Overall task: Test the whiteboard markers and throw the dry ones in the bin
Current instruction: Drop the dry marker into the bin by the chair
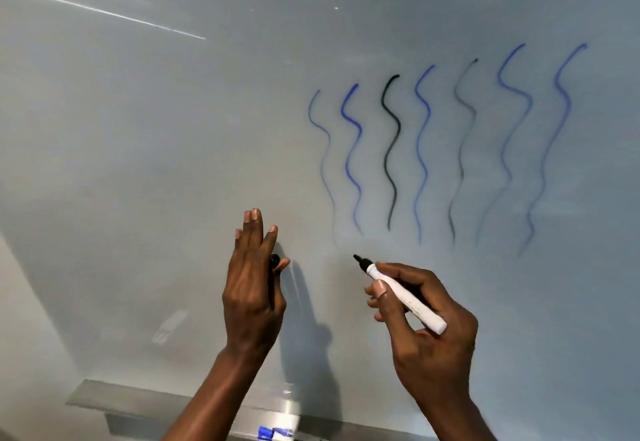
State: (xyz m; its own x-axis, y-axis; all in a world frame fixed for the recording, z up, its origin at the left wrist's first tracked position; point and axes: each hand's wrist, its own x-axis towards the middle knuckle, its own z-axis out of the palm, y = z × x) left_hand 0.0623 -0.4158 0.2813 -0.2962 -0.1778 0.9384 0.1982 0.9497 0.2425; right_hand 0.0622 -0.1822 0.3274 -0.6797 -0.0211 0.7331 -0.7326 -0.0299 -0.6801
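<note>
Pinching a white-barrelled marker (405, 293) between thumb and fingers, the right hand (424, 329) holds it uncapped, its black tip pointing up and to the left, close to the whiteboard (156, 163); whether it touches cannot be told. Across from it the left hand (251, 288) stands with fingers straight and pressed together, while thumb and palm trap a black cap (274, 261).

Above the right hand, seven wavy test strokes (446, 156) run in a row: five blue, two black. The faint one (323, 163) nearest above the marker's tip, and the greyish one further right, look weak, so some pens probably belong in the bin. No black line from this marker shows beside its tip, so its test seems still to come.

Below both wrists, on the ledge (93, 397), blue markers (275, 433) lie. No bin is in view.
</note>
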